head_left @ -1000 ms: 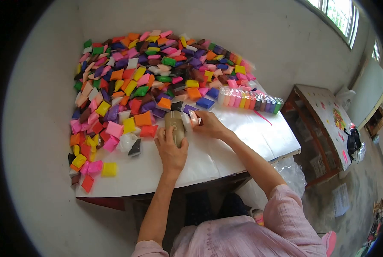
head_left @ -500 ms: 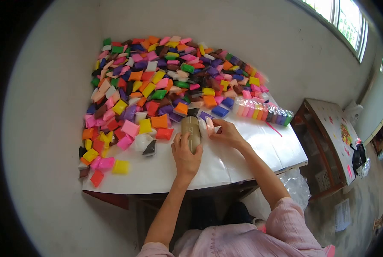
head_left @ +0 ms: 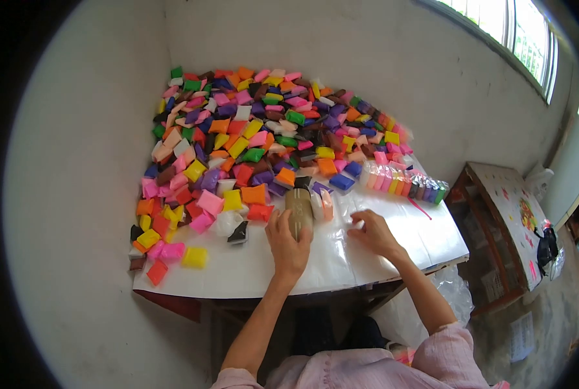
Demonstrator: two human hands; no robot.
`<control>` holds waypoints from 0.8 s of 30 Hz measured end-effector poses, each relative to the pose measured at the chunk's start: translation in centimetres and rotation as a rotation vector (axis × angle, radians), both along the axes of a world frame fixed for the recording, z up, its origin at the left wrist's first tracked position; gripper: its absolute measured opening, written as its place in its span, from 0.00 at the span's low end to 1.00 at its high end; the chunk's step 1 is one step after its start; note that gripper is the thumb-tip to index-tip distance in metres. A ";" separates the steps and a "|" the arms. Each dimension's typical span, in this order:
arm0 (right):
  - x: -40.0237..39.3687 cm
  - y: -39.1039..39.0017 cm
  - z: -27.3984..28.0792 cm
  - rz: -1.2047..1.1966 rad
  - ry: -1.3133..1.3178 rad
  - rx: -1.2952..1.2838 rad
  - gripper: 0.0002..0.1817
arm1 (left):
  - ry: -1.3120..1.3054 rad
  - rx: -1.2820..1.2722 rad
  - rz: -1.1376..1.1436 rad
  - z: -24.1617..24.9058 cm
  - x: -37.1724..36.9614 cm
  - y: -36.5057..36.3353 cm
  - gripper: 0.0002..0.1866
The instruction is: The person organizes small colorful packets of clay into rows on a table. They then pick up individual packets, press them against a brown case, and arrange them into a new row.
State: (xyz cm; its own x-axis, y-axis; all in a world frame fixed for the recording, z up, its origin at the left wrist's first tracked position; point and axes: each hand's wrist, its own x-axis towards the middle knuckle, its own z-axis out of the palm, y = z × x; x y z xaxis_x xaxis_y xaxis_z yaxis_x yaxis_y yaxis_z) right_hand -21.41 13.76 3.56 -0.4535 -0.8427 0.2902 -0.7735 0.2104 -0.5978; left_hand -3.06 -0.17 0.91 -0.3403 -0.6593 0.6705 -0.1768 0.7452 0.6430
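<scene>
Packets [head_left: 238,148] in many colours lie heaped over the left and far parts of the white-covered counter [head_left: 341,262], against the wall. Toward its near left edge I see a yellow packet [head_left: 194,257], then a crumpled white packet [head_left: 226,223] just beside a black packet [head_left: 238,233]. My left hand [head_left: 289,246] has its fingers curved around an olive container [head_left: 299,206], thumb on the right side. Close against the container's right stand a white packet [head_left: 316,206] and a peach packet [head_left: 327,205]. Further right, my right hand [head_left: 375,235] hovers with fingers apart, holding nothing. Beyond it lies a clear-wrapped row of coloured packets [head_left: 403,182], a pink strip [head_left: 420,209] just in front.
</scene>
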 end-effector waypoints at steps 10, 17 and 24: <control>3.3 1.8 -1.9 -0.085 0.280 -0.144 0.06 | 0.102 0.027 0.040 3.7 1.0 -10.9 0.13; 3.4 1.9 -1.8 -0.091 0.286 -0.148 0.06 | 0.040 0.017 0.157 3.7 1.6 -17.3 0.10; 3.4 1.9 -1.9 -0.095 0.299 -0.135 0.07 | -0.045 -0.193 -0.028 2.5 1.5 -11.2 0.06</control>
